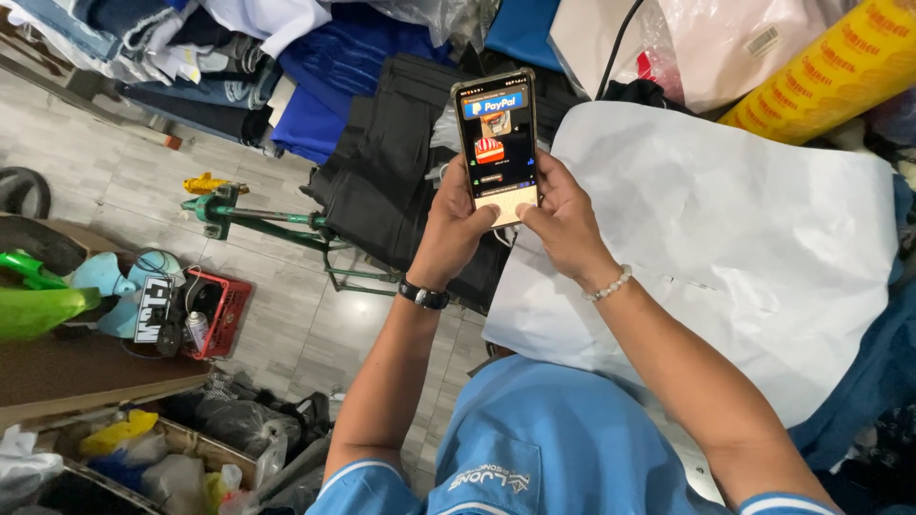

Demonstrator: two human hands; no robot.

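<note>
Over the table edge: I see both hands raised in front of the chest, above the gap between floor and work surface.
Phone: a black slab smartphone with a lit screen stands nearly upright, its top tipped away from me, held between the two hands.
Left hand: my left hand wraps the phone's lower left edge, fingers curled shut behind it, thumb lying across the bottom of the screen; a black wristwatch sits on that wrist.
Right hand: my right hand closes on the lower right edge, fingers curled behind, thumb meeting the screen's bottom; a white bead bracelet circles the wrist.
Right of the hands: a large creased white paper sheet covers the surface, its near edge hanging just beside my right forearm.
Behind the phone: a stack of folded black cloth reaches the table edge, with blue folded fabric beyond it.
Far right corner: a yellow printed plastic roll lies on a slant.
Left, below: grey tiled floor offers open room, bounded by a green metal frame and a red plastic crate.
</note>
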